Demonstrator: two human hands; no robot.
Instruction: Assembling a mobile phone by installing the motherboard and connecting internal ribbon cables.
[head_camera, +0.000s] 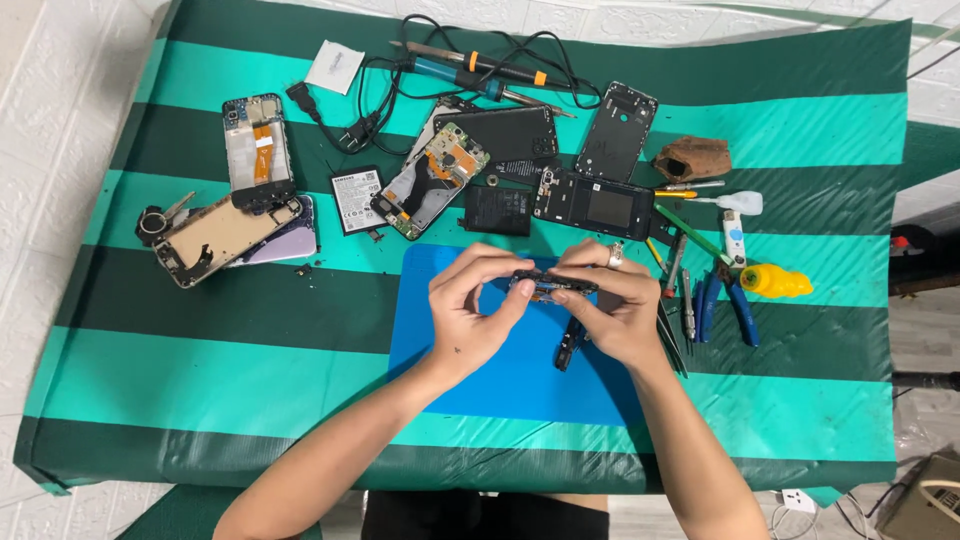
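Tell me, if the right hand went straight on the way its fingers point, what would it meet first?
The right hand points left along the small dark phone part, so it would probably meet the left hand fingertips first.

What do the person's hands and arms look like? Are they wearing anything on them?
Both arms are bare, with no sleeves, gloves or watch in view. The right hand wears a silvery ring on one finger. The left hand wears nothing that shows.

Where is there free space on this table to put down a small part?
Bare cloth lies left of the blue mat, below the opened phones, and along the near edge. The mat's lower half is free too. The far side and the tools right of the right hand are crowded.
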